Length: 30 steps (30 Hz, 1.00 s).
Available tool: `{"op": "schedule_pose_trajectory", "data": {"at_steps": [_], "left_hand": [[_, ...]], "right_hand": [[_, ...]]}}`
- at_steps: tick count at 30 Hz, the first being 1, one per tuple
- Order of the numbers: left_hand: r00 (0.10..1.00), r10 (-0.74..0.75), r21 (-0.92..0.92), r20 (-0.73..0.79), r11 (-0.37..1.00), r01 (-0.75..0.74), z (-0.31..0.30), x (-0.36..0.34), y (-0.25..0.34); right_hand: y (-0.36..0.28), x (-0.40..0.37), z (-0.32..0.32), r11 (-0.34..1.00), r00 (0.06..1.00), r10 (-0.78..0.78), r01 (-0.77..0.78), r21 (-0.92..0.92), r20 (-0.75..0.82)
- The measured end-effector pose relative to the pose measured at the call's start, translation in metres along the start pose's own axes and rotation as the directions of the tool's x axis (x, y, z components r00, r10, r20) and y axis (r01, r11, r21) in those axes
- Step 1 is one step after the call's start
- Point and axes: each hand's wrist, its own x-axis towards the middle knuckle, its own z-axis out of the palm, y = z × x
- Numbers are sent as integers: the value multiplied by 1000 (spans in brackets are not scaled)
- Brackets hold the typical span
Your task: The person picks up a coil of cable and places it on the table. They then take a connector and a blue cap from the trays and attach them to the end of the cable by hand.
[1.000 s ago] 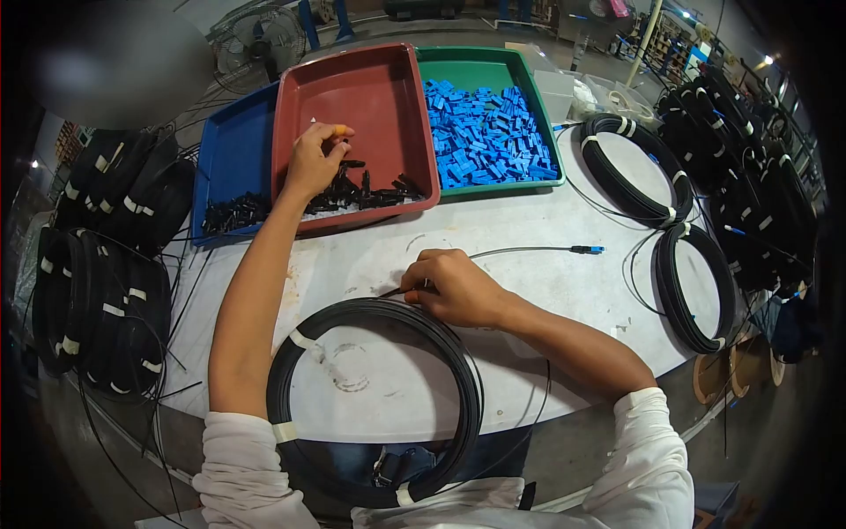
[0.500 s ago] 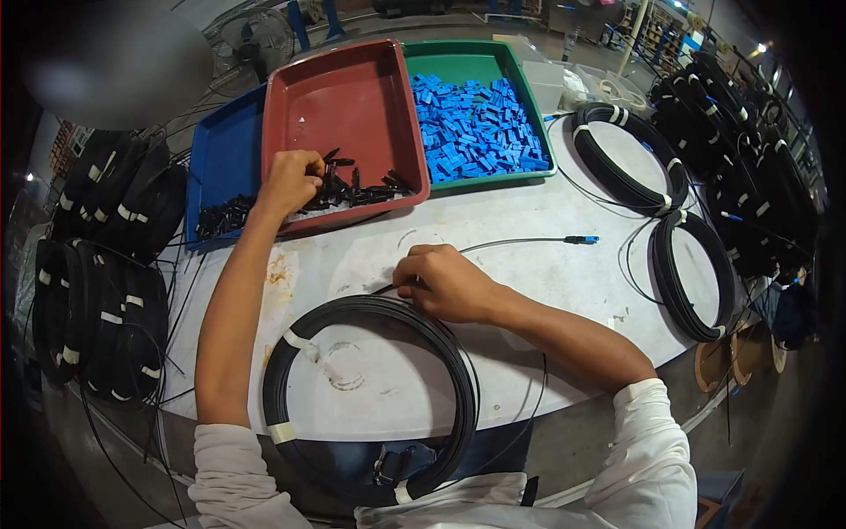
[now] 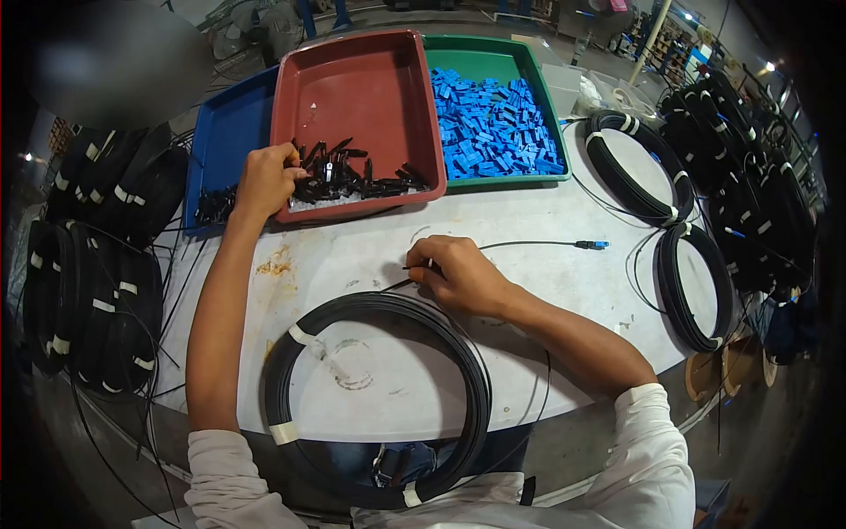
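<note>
My left hand [image 3: 264,181] rests over the near left rim of the red tray [image 3: 352,79], its fingers closed among the small black parts [image 3: 352,181] heaped there; whether it holds one I cannot tell. My right hand [image 3: 463,275] pinches the thin black cable end [image 3: 414,266] on the white table [image 3: 529,291]. That cable belongs to the large black coil [image 3: 379,397] lying before me, bound with white tape. A grey lead with a blue connector [image 3: 597,244] stretches right from my right hand.
A green tray [image 3: 520,66] holds several blue parts [image 3: 489,132]. A blue tray [image 3: 225,132] with a few black parts sits left of the red one. Cable coils lie at the right [image 3: 630,172], [image 3: 696,286], and stacks of coils crowd both table edges.
My left hand has come back from deep in the red tray to its near left rim. The right hand stays on the cable end. The view shifted slightly.
</note>
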Motion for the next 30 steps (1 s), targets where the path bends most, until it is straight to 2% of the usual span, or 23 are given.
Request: {"op": "schedule_pose_trajectory", "data": {"at_steps": [1, 2, 3, 4, 5, 7, 9, 10, 12, 13, 15, 16, 19, 20, 21, 23, 24, 25, 27, 28, 29, 30], "left_hand": [[1000, -1, 46, -28, 999, 2, 4, -1, -2], [998, -45, 101, 37, 994, 41, 6, -2, -4], [998, -48, 99, 34, 994, 45, 8, -2, 4], [990, 128, 180, -55, 977, -116, 10, -2, 15], [943, 306, 275, -127, 925, -263, 13, -1, 26], [926, 361, 147, -114, 928, -343, 28, 7, 47], [856, 516, -49, -36, 854, -517, 45, 22, 63], [858, 512, -46, -37, 857, -513, 55, 28, 72], [782, 617, -249, 90, 774, -582, 72, 38, 90], [779, 621, -249, 87, 771, -586, 76, 40, 95], [819, 460, -165, 344, 888, -430, 85, 46, 107], [792, 443, -143, 420, 894, -424, 83, 53, 108], [788, 484, -112, 380, 870, -480, 82, 51, 104], [790, 443, -122, 424, 892, -435, 81, 49, 102], [783, 447, -121, 433, 889, -441, 81, 47, 100], [814, 396, -162, 426, 918, -362, 77, 46, 93], [797, 346, -172, 496, 938, -300, 68, 46, 94], [794, 349, -170, 497, 937, -306, 67, 45, 87], [867, 326, -219, 378, 941, -259, 67, 41, 72], [895, 317, -315, 315, 924, -217, 66, 37, 68], [896, 316, -310, 312, 925, -219, 67, 34, 65], [930, 222, -438, 292, 896, -77, 64, 32, 67]], "right_hand": [[1, -1, 1, 1000, 1000, 0, 0, -4, 7], [2, -1, 1, 1000, 1000, 0, 0, -10, 6], [1, -1, 1, 1000, 1000, 0, 0, -16, 1], [0, -1, 1, 1000, 1000, -3, 3, -18, 3], [-2, -1, 1, 999, 1000, -1, 1, -34, 10], [-2, 0, 0, 999, 1000, -5, 6, -51, 16], [3, 1, 2, 999, 1000, -18, 19, -48, 13], [3, 1, 3, 999, 1000, -22, 23, -48, 17], [4, -1, 1, 998, 999, -44, 44, -34, 1], [4, -1, 0, 998, 999, -44, 44, -38, -3], [2, -2, -2, 996, 997, -74, 75, -40, 13], [4, -3, -2, 995, 996, -86, 87, -43, 15], [6, -3, 0, 991, 992, -124, 123, -53, 1], [7, -3, 1, 991, 993, -121, 121, -60, 7], [8, -4, 2, 992, 993, -118, 118, -53, -3], [9, -2, 3, 991, 993, -114, 115, -72, 12], [9, -2, 2, 991, 993, -116, 116, -70, 4], [9, -2, 2, 991, 994, -110, 111, -70, 19], [8, -3, 1, 992, 994, -106, 108, -73, 31], [8, -4, 1, 991, 994, -107, 110, -75, 33], [7, -4, 1, 991, 993, -111, 113, -77, 36], [8, -3, 1, 990, 992, -118, 121, -78, 33]]}}
